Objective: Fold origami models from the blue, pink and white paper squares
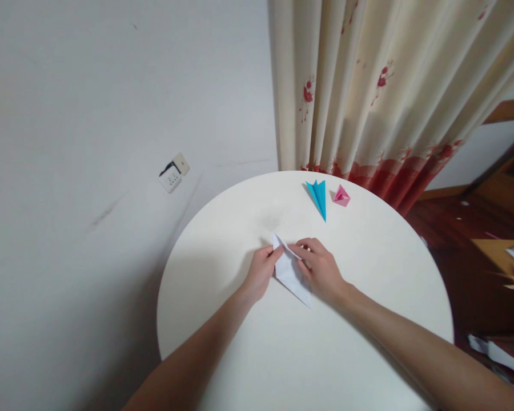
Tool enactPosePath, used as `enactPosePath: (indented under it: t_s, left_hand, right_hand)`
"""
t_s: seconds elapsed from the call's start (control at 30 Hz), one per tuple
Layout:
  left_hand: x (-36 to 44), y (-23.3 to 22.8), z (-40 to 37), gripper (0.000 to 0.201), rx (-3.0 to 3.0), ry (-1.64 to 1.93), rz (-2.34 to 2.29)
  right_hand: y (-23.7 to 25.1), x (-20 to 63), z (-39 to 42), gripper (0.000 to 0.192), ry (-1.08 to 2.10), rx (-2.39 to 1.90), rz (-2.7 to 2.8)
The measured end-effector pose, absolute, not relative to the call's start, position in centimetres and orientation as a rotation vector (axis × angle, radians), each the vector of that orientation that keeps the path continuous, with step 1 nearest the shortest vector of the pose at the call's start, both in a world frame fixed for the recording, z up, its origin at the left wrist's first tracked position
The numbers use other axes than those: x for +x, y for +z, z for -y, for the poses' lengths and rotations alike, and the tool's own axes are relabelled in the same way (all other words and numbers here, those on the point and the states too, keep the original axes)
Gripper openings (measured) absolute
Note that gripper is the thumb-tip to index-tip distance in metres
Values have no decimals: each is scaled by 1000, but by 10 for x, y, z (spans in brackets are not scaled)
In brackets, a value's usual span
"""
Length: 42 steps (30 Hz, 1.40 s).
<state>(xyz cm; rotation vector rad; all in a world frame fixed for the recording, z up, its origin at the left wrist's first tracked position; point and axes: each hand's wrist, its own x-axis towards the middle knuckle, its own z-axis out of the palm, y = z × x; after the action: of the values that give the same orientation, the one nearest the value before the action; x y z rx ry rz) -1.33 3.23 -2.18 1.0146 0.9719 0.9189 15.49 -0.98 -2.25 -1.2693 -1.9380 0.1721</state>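
- At 9 o'clock of the view, the wall socket [173,172] is sitting low on the grey wall [89,114], well apart from the table.
- Your left hand [261,271] is resting on the round white table [240,228] just left of centre, with its fingertips pinching the upper left edge of the white folded paper [292,277].
- The white folded paper is lying flat on the table between your hands, near the table's middle; its long point is aiming toward 5 o'clock and its short upper tip toward 11 o'clock.
- Your right hand [321,268] is pressing on the paper's right side, its fingers curled down and closed onto a raised flap at the paper's top edge.
- Toward 12 o'clock from your hands, near the table's far rim, the blue folded paper [318,195] is lying with its tip pointing back at you.
- Just beside it at its 3 o'clock, the small pink folded paper [340,196] is sitting apart from it, not touching.
- Behind the table at 1 o'clock, the cream curtain [389,85] with red flowers is hanging down to the dark wooden floor [462,257].
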Motion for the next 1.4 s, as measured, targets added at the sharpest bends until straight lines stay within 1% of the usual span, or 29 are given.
enactPosePath:
  t_s: [0.1,0.2,0.3,0.37,0.4,0.53,0.63,0.73,0.8,0.87,1.07,1.23,1.4]
  left_hand:
    - [-12,-20,-32,45,942,961,-948]
    - [-10,-16,-31,47,883,988,-915]
    - [-10,-13,-32,45,886,989,-887]
    - [-11,-13,-32,44,924,989,-887]
    - [-12,-13,-32,45,943,988,-890]
    - [-15,-15,-34,46,967,1002,-915]
    - [-15,-16,-35,49,949,1008,-906]
    - [-13,-15,-33,48,958,1005,-881]
    - [-12,-15,-31,47,986,1005,-853]
    - [-11,-14,-28,46,1007,1010,-827]
    - [-10,-13,-25,47,1053,991,-840]
    - [-11,-14,-26,48,1062,937,-818]
    - [-14,-15,-29,44,1061,956,-860]
  right_hand:
    - [-21,152,11,48,93,-1297,2055]
    - [-19,150,11,49,58,-1318,2138]
    - [-19,149,11,57,96,-1303,2199]
    - [-20,150,11,63,158,-1236,2205]
    - [-21,150,10,64,203,-1184,2192]
    - [-26,151,8,55,474,-1008,1958]
    - [-31,148,3,51,730,-1029,1565]
    - [-34,146,-2,48,1064,-1049,1261]
    - [-35,145,-2,46,1247,-1049,1211]
    - [-35,145,-1,47,1353,-1060,1224]
    - [-34,145,3,45,1432,-1138,1241]
    - [-31,146,4,36,1395,-1136,1278]
    - [-28,146,6,33,1428,-1152,1330]
